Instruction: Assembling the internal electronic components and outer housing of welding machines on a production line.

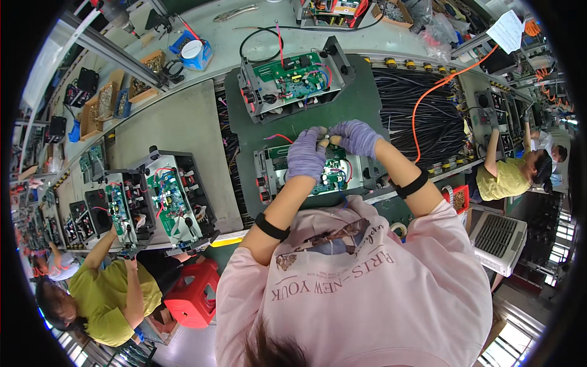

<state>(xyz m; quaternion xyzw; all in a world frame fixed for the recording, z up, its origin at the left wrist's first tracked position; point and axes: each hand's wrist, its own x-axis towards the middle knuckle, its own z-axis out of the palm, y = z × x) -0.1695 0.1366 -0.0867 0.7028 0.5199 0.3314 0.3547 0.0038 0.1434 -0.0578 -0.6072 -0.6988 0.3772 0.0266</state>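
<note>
In lavender knit gloves, my left hand (307, 154) and my right hand (358, 138) meet above the far edge of a near open metal chassis (265, 183). The fingertips of both are pinched close together. Something small and pale seems to sit between them, too small to name. Under my hands lies a green circuit board (333, 177) with wires, partly covered by the left hand. A red wire (280, 136) sticks out beside my left hand. Beyond stands a second open chassis (336, 70) with its own green circuit board (293, 79). Both units rest on a green work plate (361, 98).
Black cables (419, 116) fill the line to the right, crossed by an orange cord (422, 101). More open units (177, 196) stand left, where a co-worker (116, 293) handles one. Parts bins (147, 73) and pliers (235, 12) lie on the far bench. A red stool (194, 293) stands lower left.
</note>
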